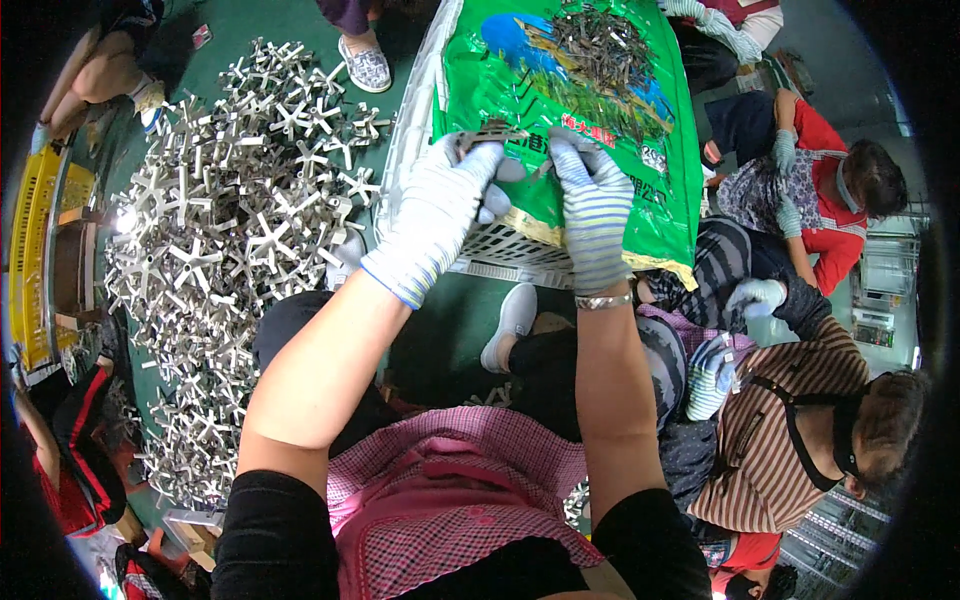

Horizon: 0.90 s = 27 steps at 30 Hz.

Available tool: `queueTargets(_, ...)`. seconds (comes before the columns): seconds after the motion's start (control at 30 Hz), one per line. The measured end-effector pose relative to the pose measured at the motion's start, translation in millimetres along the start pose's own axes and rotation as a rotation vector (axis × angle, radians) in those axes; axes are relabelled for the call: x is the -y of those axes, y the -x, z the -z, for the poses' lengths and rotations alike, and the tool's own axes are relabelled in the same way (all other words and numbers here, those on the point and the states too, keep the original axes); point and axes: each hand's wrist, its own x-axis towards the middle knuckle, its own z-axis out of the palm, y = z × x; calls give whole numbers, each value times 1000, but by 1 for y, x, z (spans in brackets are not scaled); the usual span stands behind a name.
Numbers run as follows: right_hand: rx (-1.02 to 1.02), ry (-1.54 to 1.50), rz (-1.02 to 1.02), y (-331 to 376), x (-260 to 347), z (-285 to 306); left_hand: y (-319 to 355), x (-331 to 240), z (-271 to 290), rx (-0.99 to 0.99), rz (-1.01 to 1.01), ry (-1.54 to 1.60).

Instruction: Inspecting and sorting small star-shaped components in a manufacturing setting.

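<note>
My left hand (440, 205), in a striped work glove, pinches a small grey metal part (492, 134) above a green printed plastic sack (665, 205). Just to the right, my right hand (597, 205), gloved alike, has thumb and fingers closed together at a thin, dark sliver of metal (546, 168). A narrow gap separates the two hands. Farther off on the sack lies a heap of thin dark metal strips (605, 48). Under the sack stands a white plastic crate (497, 268) with slotted sides. The exact shape of the part in my left fingers is partly hidden.
A large pile of star-shaped grey metal castings (270, 240) covers the green floor to my left. Yellow plastic crates (35, 250) stand beyond it. Co-workers sit close on the right, one in a striped shirt (780, 430), another in red (835, 190). A shoe (366, 65) is beyond the pile.
</note>
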Motion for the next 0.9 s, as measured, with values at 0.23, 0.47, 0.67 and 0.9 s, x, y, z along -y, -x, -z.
queueTargets(0.23, -128, 32, 170, 9, 14, -15, -2, 4, -1, -10, -42, 39)
queueTargets(0.47, 120, 26, 76, 15, 15, -24, -1, 4, -3, -18, -66, -194)
queueTargets(0.67, -242, 43, 59, -27, 26, 51, -5, -17, 3, -41, -46, -117)
queueTargets(0.9, 102, 591, 53, -26, -1, 41, -7, -21, 10, -80, -91, -79)
